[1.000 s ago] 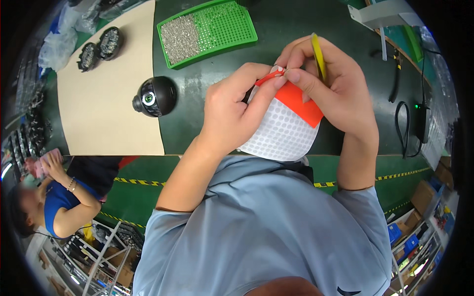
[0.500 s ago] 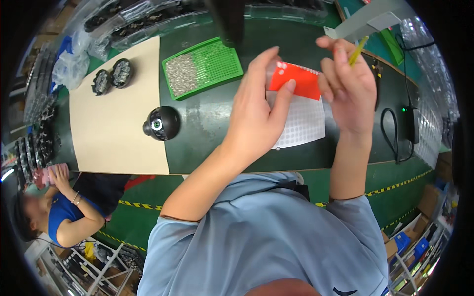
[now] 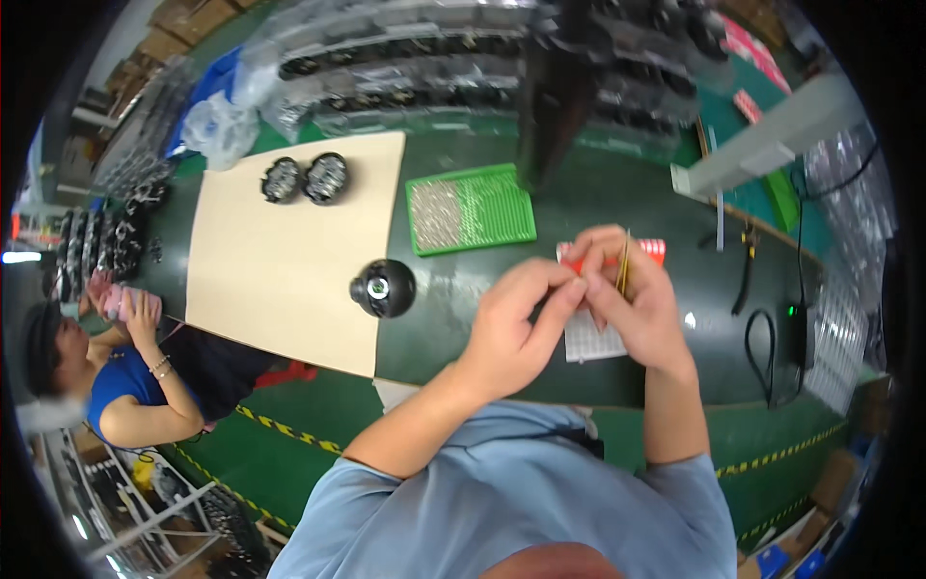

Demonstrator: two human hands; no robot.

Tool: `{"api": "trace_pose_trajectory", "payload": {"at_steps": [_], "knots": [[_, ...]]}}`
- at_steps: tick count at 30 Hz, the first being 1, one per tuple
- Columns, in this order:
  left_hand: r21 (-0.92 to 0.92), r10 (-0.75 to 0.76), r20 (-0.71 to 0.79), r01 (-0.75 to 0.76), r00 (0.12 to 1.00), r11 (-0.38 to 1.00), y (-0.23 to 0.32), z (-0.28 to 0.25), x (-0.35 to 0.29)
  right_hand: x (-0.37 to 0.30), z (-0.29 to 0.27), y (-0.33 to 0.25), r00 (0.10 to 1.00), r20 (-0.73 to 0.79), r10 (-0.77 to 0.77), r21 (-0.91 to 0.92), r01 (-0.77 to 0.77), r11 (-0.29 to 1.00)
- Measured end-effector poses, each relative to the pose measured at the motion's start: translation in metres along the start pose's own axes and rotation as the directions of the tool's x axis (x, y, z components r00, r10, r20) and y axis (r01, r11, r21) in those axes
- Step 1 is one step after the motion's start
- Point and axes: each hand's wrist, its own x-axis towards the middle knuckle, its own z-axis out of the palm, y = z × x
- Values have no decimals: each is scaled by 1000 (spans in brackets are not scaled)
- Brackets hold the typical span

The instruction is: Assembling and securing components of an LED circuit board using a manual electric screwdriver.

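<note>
My left hand (image 3: 526, 323) and my right hand (image 3: 632, 304) meet fingertip to fingertip over the table. The left thumb and forefinger are pinched together; whatever lies between them is too small to make out. Yellow tweezers (image 3: 625, 268) stand up from my right hand, held in its curled fingers. Behind the fingers shows a red sheet with pale round dots (image 3: 653, 249), partly covered by the hands. Beneath the hands lies a white sheet with rows of grey dots (image 3: 590, 344). To the left, a black ball-shaped housing with a lens (image 3: 388, 289) rests at the beige mat's edge.
Small metal parts fill one side of a green tray (image 3: 497, 207). Two round black assemblies (image 3: 326, 179) sit on the beige mat (image 3: 280, 280). Pliers (image 3: 745, 270) and a black cable (image 3: 759, 352) lie at right. A dark post (image 3: 550, 116) rises behind. Another person (image 3: 145, 386) works at left.
My left hand has let go of the red sheet, which is now behind the fingers. Both hands have come together, the right one moving inward with the tweezers. The view has shifted.
</note>
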Motion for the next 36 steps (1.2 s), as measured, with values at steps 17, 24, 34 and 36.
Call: {"api": "trace_pose_trajectory", "payload": {"at_steps": [17,24,34,36], "knots": [[-741,-408,245,441,879,506,-34,-27,-14,0,-15,11,983,-175,-60,338,118,934],[-892,-329,352,421,876,166,-40,-35,-14,4,-3,16,987,-98,-130,179,146,973],[-853,-192,485,510,853,113,-44,-36,-10,7,-6,21,959,119,-257,-92,268,959],[-850,-193,491,516,849,109,-47,-34,-11,3,-8,18,959,141,-248,-113,264,958]]}}
